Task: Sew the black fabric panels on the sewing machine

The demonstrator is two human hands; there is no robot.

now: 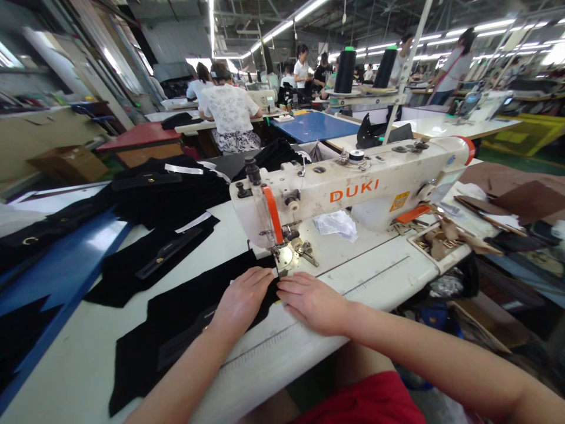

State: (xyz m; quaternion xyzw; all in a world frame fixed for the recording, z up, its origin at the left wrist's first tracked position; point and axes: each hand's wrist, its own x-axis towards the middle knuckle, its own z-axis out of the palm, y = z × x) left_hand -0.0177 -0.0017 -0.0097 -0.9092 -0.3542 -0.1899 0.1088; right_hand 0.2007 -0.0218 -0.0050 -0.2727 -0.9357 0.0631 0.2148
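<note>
A black fabric piece [185,294] lies on the machine bed, with one corner under the needle area of a white sewing machine [353,182]. Over its right end, close in front of the presser foot, my left hand [245,297] bends its fingers and grips the cloth. A small white bit shows at its fingertips. My right hand [311,300] is on the other side of the same edge, fingers together and closed on the fabric. The fingertips of both hands nearly meet. A dark strip with a small metal piece lies on the cloth, partly behind my left wrist.
More black pieces [163,253] and white paper strips [193,222] spread to the left. White labels [336,225] lie under the machine arm. To the right is a tray [441,238] of metal and brown parts. Thread cones [345,72] stand behind; people work farther back.
</note>
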